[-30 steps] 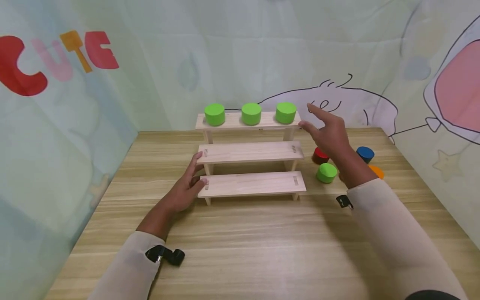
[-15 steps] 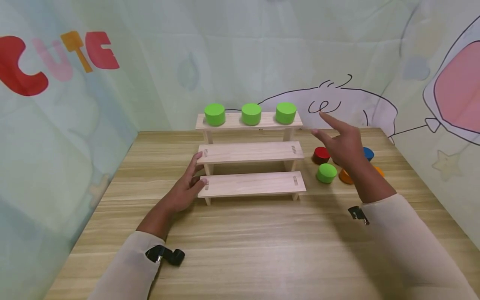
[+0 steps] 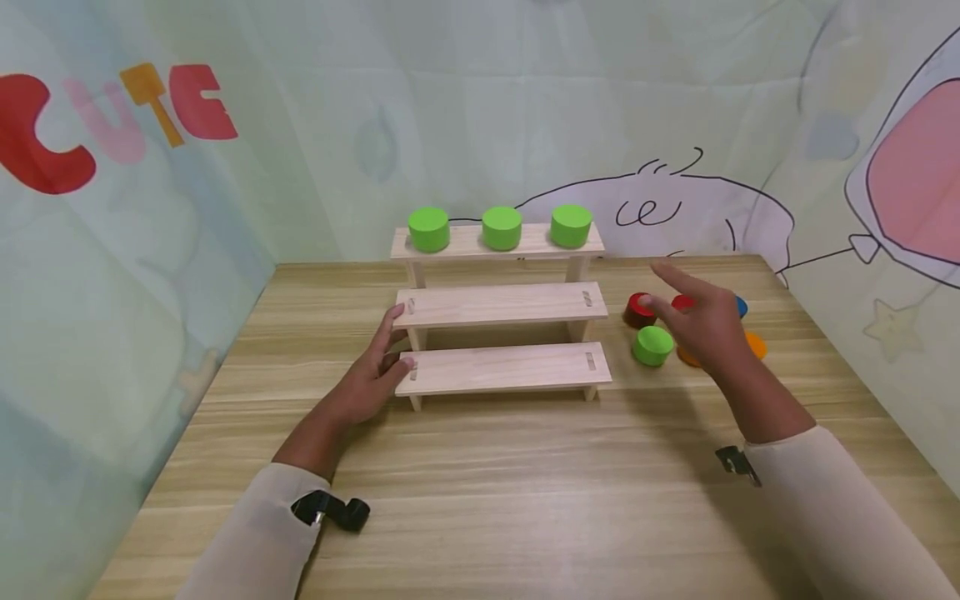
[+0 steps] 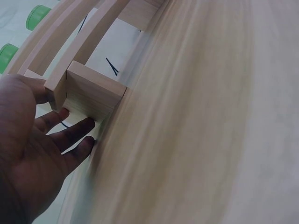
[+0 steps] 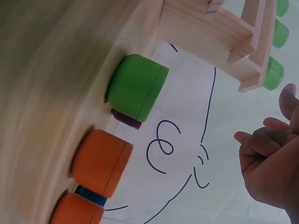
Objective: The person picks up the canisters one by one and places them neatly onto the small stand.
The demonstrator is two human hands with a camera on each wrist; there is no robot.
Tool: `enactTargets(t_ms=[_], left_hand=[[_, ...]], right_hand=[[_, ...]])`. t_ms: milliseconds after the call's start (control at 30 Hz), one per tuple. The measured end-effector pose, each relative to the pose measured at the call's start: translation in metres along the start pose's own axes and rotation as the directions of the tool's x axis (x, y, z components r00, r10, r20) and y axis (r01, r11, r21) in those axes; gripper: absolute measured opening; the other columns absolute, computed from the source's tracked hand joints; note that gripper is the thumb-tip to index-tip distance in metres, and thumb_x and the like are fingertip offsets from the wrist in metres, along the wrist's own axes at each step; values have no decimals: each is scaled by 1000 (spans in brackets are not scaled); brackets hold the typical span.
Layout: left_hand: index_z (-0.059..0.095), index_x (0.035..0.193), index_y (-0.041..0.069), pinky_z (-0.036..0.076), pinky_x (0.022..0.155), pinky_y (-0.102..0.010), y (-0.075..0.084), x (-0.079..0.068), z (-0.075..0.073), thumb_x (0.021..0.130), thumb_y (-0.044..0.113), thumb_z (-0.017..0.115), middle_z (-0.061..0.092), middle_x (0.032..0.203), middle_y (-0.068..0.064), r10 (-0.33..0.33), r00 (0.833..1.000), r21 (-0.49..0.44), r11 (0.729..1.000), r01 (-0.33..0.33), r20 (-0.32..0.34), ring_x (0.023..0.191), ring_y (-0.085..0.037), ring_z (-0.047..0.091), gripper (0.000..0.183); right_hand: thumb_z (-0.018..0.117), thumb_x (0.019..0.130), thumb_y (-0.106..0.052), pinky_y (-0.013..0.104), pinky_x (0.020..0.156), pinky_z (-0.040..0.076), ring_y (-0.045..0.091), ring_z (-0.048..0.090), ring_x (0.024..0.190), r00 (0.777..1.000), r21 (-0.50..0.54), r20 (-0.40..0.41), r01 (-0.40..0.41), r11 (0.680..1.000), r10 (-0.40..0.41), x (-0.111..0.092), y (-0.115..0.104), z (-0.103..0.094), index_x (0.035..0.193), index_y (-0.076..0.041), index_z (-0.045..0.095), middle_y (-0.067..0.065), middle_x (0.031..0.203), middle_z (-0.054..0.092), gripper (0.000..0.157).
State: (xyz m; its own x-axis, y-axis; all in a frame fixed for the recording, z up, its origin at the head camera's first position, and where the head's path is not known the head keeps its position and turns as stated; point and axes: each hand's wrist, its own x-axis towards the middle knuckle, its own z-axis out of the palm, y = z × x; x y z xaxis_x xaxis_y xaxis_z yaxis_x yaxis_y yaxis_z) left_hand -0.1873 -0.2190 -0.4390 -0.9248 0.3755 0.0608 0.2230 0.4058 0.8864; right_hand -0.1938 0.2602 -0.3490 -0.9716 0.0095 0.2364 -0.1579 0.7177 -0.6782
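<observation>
A three-tier wooden stand [image 3: 502,367] stands on the table, its top board carrying three green round blocks [image 3: 502,228] in a row. My left hand [image 3: 367,387] holds the stand's left end, the thumb on the lowest board and the other fingers against the side panel [image 4: 91,95]. To the right of the stand, my right hand [image 3: 701,325] hovers over loose round blocks, index finger and thumb spread apart with nothing between them. Nearest to it are a green block [image 3: 653,346], a red block [image 3: 639,310] and a second red block [image 3: 682,302], partly hidden behind the hand.
Orange blocks [image 3: 756,344] and a blue block [image 3: 742,307] lie around the right hand, partly covered by it. A printed cloth backdrop [image 3: 480,108] rises behind the wood-grain table [image 3: 480,500] and along both sides.
My right hand has moved away from the top board, to the right and down over the loose blocks. The left hand and the stand have stayed put.
</observation>
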Motion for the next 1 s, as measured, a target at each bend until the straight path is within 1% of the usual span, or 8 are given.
enactTargets(t_ms=[267, 433, 500, 600, 667, 733, 833, 1000], left_hand=[[0, 174, 43, 47, 116, -71, 1, 0, 0, 117, 18, 50, 22, 177, -31, -4, 1000, -14, 1000, 4, -11, 155, -58, 42, 80], [-1, 174, 43, 47, 117, -71, 1, 0, 1, 116, 18, 50, 22, 177, -31, -4, 1000, -6, 1000, 4, -9, 155, -58, 42, 81], [0, 175, 42, 47, 117, -71, 1, 0, 1, 116, 17, 50, 22, 177, -31, -3, 1000, -3, 1000, 3, -10, 154, -59, 43, 81], [-1, 175, 40, 47, 116, -71, 0, 0, 1, 116, 17, 50, 22, 177, -32, 5, 1000, -2, 1000, -5, -9, 154, -59, 43, 80], [-1, 175, 39, 47, 116, -71, 0, 0, 1, 117, 18, 50, 22, 177, -32, 6, 1000, -6, 1000, -6, -8, 154, -59, 43, 80], [-1, 175, 39, 47, 116, -71, 0, 0, 1, 117, 18, 50, 22, 177, -32, 7, 1000, -8, 1000, -7, -6, 155, -59, 43, 80], [-1, 175, 42, 47, 116, -71, 0, 0, 1, 117, 19, 50, 22, 177, -31, 5, 1000, -7, 1000, -5, -4, 155, -58, 42, 80], [-1, 175, 42, 46, 117, -72, -2, 0, 0, 117, 18, 49, 21, 177, -31, 17, 1000, -12, 1000, -17, -3, 155, -59, 41, 80]], right_hand=[[76, 104, -37, 69, 116, 49, 53, 42, 157, 996, -94, 89, 2, 996, 6, -10, 17, -2, 165, -16, 50, 20, 168, 50, 70], [77, 103, -42, 50, 91, 62, 43, 61, 131, 989, -128, 147, -15, 992, 34, -15, 27, -1, 163, -17, 53, 24, 150, 66, 70], [78, 102, -43, 47, 89, 60, 42, 60, 121, 984, -143, 171, -27, 989, 52, -15, 30, -1, 163, -16, 53, 27, 146, 66, 70], [78, 102, -43, 55, 95, 60, 47, 57, 128, 971, -169, 220, -61, 984, 98, -15, 33, 0, 163, -16, 52, 31, 155, 58, 72], [79, 101, -42, 55, 94, 60, 47, 57, 124, 957, -200, 257, -80, 976, 131, -14, 35, 1, 164, -17, 51, 32, 160, 54, 73], [80, 101, -41, 49, 86, 60, 43, 59, 112, 945, -224, 287, -93, 970, 157, -12, 36, 3, 164, -18, 51, 32, 150, 61, 73], [81, 100, -40, 36, 70, 49, 31, 53, 90, 935, -245, 311, -98, 965, 174, -11, 38, 4, 163, -18, 52, 27, 124, 67, 73], [81, 100, -36, 33, 67, 44, 27, 50, 86, 929, -249, 325, -100, 963, 180, -10, 39, 4, 162, -16, 53, 21, 107, 66, 71]])
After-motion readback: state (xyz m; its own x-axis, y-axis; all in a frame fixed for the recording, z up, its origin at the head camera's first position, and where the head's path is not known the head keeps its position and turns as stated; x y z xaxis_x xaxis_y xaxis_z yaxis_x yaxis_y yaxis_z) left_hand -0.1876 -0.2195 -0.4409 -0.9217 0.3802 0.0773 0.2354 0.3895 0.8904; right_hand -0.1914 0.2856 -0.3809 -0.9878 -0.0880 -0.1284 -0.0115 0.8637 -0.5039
